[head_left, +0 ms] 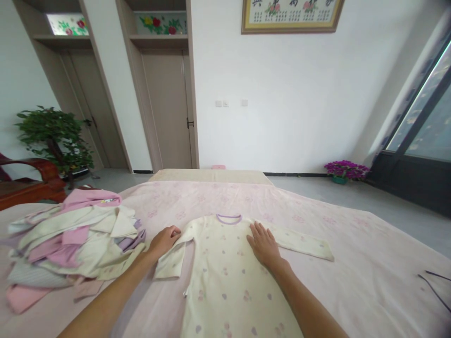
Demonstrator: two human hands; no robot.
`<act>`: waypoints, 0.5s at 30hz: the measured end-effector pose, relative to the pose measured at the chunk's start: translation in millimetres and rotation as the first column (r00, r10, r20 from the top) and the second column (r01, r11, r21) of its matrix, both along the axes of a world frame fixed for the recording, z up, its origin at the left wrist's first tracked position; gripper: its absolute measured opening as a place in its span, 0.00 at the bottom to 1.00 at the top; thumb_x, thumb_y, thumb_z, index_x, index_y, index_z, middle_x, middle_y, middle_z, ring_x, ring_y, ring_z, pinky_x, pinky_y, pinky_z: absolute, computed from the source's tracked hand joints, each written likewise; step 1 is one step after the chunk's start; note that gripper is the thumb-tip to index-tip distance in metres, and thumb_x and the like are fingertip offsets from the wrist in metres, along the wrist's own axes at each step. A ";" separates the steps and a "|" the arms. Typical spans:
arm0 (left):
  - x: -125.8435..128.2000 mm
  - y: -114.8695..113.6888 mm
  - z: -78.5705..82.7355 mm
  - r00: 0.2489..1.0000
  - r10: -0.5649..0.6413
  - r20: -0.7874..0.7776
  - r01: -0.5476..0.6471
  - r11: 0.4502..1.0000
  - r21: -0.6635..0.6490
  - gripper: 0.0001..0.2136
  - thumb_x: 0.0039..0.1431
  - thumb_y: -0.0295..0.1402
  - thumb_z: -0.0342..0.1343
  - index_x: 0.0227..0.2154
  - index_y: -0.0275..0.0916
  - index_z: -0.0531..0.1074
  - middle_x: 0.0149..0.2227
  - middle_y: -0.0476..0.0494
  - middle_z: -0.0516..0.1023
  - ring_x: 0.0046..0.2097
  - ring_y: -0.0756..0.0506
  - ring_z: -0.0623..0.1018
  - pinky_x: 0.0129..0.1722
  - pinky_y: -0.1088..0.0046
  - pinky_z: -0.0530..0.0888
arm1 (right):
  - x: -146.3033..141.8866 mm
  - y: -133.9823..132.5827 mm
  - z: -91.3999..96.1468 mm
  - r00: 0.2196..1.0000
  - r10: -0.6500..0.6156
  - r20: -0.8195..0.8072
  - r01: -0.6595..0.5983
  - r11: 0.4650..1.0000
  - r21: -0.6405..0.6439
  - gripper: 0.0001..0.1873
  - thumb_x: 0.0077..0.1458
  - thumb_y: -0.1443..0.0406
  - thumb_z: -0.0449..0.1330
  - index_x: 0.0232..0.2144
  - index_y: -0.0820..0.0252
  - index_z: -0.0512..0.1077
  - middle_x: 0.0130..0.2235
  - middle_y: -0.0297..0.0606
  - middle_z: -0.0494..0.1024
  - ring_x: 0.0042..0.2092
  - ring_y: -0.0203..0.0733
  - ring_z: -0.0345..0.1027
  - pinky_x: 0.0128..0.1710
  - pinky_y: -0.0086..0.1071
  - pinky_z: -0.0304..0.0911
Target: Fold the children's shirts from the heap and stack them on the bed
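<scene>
A cream long-sleeved top (225, 277) with small flower prints and a lilac collar lies flat on the pink bedsheet (317, 220), collar away from me. My left hand (164, 240) is closed on the garment's left sleeve near the shoulder, and the sleeve is bent back toward me. My right hand (263, 245) lies flat, fingers stretched out, on the right shoulder of the top. The right sleeve stretches out to the right across the sheet.
A heap of pink, cream and lilac clothes (66, 244) lies on the sheet at the left. A wooden chair (31, 180) and a potted plant (56, 136) stand at the far left. Purple flowers (345, 170) sit by the window. A thin dark cord (435, 286) lies at the right edge.
</scene>
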State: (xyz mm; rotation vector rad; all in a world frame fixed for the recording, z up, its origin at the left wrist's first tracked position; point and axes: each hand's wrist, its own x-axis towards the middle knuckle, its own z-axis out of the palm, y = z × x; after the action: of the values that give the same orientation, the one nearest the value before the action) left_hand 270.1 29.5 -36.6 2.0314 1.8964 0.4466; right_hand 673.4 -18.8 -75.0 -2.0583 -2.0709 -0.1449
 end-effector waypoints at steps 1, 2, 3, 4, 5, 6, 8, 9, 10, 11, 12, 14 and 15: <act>5.3 -1.7 -1.3 0.999 -0.032 0.002 0.032 0.999 0.005 0.13 0.59 0.39 0.50 0.41 0.42 0.75 0.41 0.45 0.80 0.42 0.45 0.78 0.38 0.74 0.68 | 0.5 -0.4 -0.5 1.000 0.002 0.001 -0.002 1.000 0.013 0.32 0.65 0.53 0.41 0.65 0.61 0.56 0.68 0.45 0.53 0.68 0.50 0.43 0.66 0.47 0.39; 10.9 -3.5 -2.1 0.998 -0.058 0.002 0.058 0.998 0.015 0.13 0.59 0.40 0.49 0.40 0.42 0.75 0.41 0.44 0.79 0.43 0.45 0.77 0.40 0.74 0.68 | 0.6 -0.8 -0.3 1.000 0.003 0.003 -0.003 1.000 0.023 0.31 0.65 0.53 0.41 0.65 0.61 0.57 0.68 0.45 0.54 0.68 0.50 0.44 0.66 0.47 0.39; 16.4 -5.4 -2.7 0.997 -0.077 0.001 0.077 0.997 0.026 0.13 0.59 0.39 0.49 0.39 0.41 0.75 0.42 0.43 0.78 0.45 0.44 0.76 0.42 0.73 0.68 | 0.4 -1.2 0.3 1.000 0.004 0.005 -0.004 0.999 0.031 0.31 0.65 0.53 0.41 0.64 0.61 0.57 0.67 0.45 0.54 0.68 0.50 0.45 0.66 0.47 0.39; 21.8 -7.5 -3.2 0.996 -0.090 -0.001 0.090 0.995 0.038 0.12 0.58 0.39 0.50 0.39 0.40 0.75 0.43 0.42 0.77 0.46 0.43 0.76 0.44 0.72 0.68 | 0.0 -1.5 1.1 1.000 0.006 0.007 -0.006 0.999 0.037 0.31 0.65 0.53 0.41 0.64 0.61 0.57 0.67 0.45 0.55 0.68 0.50 0.45 0.66 0.47 0.40; 26.7 -10.0 -3.8 0.995 -0.099 -0.002 0.099 0.994 0.048 0.12 0.56 0.38 0.52 0.39 0.40 0.74 0.43 0.41 0.77 0.47 0.42 0.75 0.46 0.71 0.67 | -0.6 -1.8 1.9 1.000 0.005 0.009 -0.006 0.999 0.041 0.31 0.65 0.53 0.41 0.64 0.61 0.57 0.67 0.45 0.55 0.68 0.50 0.45 0.66 0.47 0.40; 31.4 -12.5 -4.5 0.994 -0.106 0.000 0.106 0.993 0.057 0.12 0.54 0.38 0.54 0.38 0.39 0.74 0.43 0.41 0.76 0.48 0.41 0.74 0.47 0.70 0.67 | -1.2 -1.9 2.5 1.000 0.004 0.010 -0.004 0.999 0.045 0.31 0.65 0.53 0.41 0.64 0.61 0.58 0.67 0.45 0.56 0.68 0.50 0.46 0.66 0.47 0.40; 39.4 -17.5 -6.0 0.993 -0.117 0.011 0.116 0.991 0.070 0.13 0.50 0.37 0.57 0.39 0.39 0.72 0.45 0.41 0.76 0.50 0.41 0.74 0.48 0.70 0.66 | -2.0 -2.0 3.1 1.000 -0.001 0.008 0.001 0.999 0.045 0.31 0.65 0.54 0.41 0.64 0.61 0.58 0.67 0.45 0.56 0.67 0.49 0.46 0.66 0.46 0.39; 42.6 -19.4 -6.7 0.993 -0.119 0.016 0.118 0.990 0.077 0.15 0.49 0.36 0.58 0.41 0.39 0.71 0.45 0.41 0.76 0.50 0.41 0.74 0.48 0.71 0.66 | -2.2 -1.9 3.1 1.000 -0.001 0.006 0.001 0.999 0.042 0.31 0.65 0.54 0.41 0.64 0.61 0.58 0.67 0.45 0.56 0.67 0.49 0.46 0.66 0.46 0.39; 45.0 -20.7 -7.1 0.993 -0.118 0.032 0.115 0.990 0.079 0.18 0.48 0.36 0.58 0.44 0.39 0.70 0.47 0.40 0.75 0.50 0.42 0.74 0.48 0.71 0.67 | -2.2 -1.8 3.1 1.000 -0.002 0.002 0.002 0.999 0.038 0.31 0.65 0.54 0.42 0.64 0.61 0.58 0.67 0.45 0.56 0.67 0.49 0.46 0.66 0.46 0.39; 46.6 -21.2 -6.9 0.992 -0.111 0.068 0.107 0.992 0.067 0.22 0.47 0.35 0.59 0.48 0.38 0.68 0.48 0.40 0.75 0.50 0.42 0.74 0.47 0.71 0.67 | -2.1 -1.7 2.9 1.000 -0.002 -0.001 0.002 0.999 0.035 0.30 0.65 0.54 0.42 0.64 0.61 0.58 0.67 0.45 0.56 0.67 0.49 0.45 0.65 0.47 0.39; 47.1 -21.1 -6.1 0.988 -0.100 0.118 0.097 0.995 0.038 0.27 0.46 0.35 0.60 0.52 0.37 0.65 0.50 0.38 0.74 0.50 0.42 0.74 0.47 0.71 0.67 | -1.9 -1.6 2.9 1.000 -0.003 -0.003 0.003 0.999 0.033 0.30 0.65 0.54 0.42 0.64 0.61 0.58 0.67 0.45 0.56 0.67 0.49 0.45 0.65 0.47 0.39; 44.9 -19.1 -2.1 0.970 -0.084 0.230 0.099 0.993 -0.057 0.33 0.42 0.33 0.62 0.54 0.35 0.63 0.52 0.36 0.74 0.51 0.40 0.74 0.47 0.70 0.68 | -1.5 -1.4 2.9 1.000 -0.005 -0.005 0.006 0.999 0.032 0.30 0.65 0.54 0.42 0.64 0.60 0.58 0.67 0.45 0.56 0.67 0.48 0.45 0.65 0.47 0.39; 42.3 -17.9 1.2 0.959 -0.086 0.272 0.119 0.987 -0.108 0.31 0.41 0.33 0.62 0.52 0.34 0.65 0.50 0.37 0.76 0.50 0.39 0.75 0.46 0.69 0.69 | -1.4 -1.4 3.0 1.000 -0.007 -0.005 0.008 0.999 0.033 0.30 0.65 0.54 0.42 0.64 0.59 0.58 0.67 0.44 0.56 0.67 0.48 0.46 0.65 0.46 0.39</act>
State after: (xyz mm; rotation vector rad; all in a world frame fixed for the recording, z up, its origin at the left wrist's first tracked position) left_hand 312.3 11.7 -35.3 1.8739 1.6105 0.5319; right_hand 672.0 -20.2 -72.0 -2.0455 -2.0444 -0.1746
